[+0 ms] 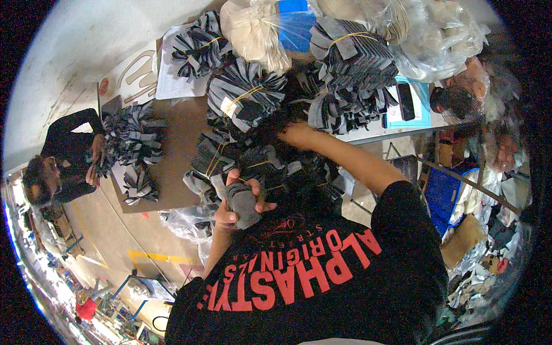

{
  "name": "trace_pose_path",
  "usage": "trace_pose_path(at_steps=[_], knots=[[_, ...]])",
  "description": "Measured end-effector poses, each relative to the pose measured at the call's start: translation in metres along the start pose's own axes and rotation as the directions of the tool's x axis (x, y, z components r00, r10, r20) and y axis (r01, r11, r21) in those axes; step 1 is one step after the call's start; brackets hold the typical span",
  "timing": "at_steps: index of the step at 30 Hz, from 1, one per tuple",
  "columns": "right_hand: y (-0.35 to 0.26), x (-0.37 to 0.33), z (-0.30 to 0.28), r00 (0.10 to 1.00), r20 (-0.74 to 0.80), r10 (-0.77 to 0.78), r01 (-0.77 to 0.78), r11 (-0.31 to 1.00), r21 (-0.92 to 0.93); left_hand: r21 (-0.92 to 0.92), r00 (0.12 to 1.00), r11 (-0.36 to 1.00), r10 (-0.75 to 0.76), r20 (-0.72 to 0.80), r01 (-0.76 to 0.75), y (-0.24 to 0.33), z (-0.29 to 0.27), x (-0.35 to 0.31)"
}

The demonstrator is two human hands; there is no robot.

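My left hand (223,214) is closed round a small stack of grey fabric pieces (244,205), held in front of my chest. Farther forward, my right hand (296,135) reaches into a dark heap of cut pieces, and its fingertips are lost among them. Bundles of grey and black strips surround both hands. One bundle (246,95) with a yellow band and a white tag lies just beyond my right hand. Another banded bundle (211,155) is left of it, above my left hand. To the right of my right hand are more loose strips (345,109).
A tall banded stack (353,52) and clear bags of beige pieces (256,34) stand at the back. A black phone (405,102) lies on a light blue sheet at right, near a small fan (457,103). At left a co-worker (72,146) handles a strip pile (135,132).
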State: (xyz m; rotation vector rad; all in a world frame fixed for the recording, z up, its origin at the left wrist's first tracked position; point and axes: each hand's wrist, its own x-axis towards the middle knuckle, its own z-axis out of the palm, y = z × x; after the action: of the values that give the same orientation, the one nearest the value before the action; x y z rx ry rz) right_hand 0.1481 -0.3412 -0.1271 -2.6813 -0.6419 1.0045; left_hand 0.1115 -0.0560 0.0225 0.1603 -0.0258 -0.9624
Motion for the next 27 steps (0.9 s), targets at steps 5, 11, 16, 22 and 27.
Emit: trace_pose_path(at_steps=[5, 11, 16, 22, 27], knots=[[0.006, 0.005, -0.003, 0.978, 0.207, 0.014, -0.006, 0.999, -0.040, -0.030, 0.999, 0.999, -0.027, 0.023, 0.028, 0.001, -0.004, 0.002], [0.005, -0.003, -0.010, 0.988, 0.150, -0.037, -0.024, 0.923, 0.384, -0.026, 1.000, 1.000, -0.009, 0.019, 0.009, 0.001, -0.001, -0.002], [0.038, 0.013, 0.035, 0.994, 0.057, -0.098, 0.065, 0.907, 0.415, -0.041, 1.000, 0.999, -0.025, 0.012, 0.025, 0.002, 0.007, 0.006], [-0.020, -0.054, -0.065, 0.962, -0.239, 0.135, 0.063, 0.739, 0.671, -0.306, 0.987, 0.939, 0.162, -0.009, -0.156, 0.000, 0.022, 0.003], [-0.056, -0.107, -0.102, 0.814, -0.540, 0.216, 0.274, 0.676, 0.684, -0.206, 0.939, 0.918, 0.315, -0.140, -0.339, 0.013, 0.023, -0.003]])
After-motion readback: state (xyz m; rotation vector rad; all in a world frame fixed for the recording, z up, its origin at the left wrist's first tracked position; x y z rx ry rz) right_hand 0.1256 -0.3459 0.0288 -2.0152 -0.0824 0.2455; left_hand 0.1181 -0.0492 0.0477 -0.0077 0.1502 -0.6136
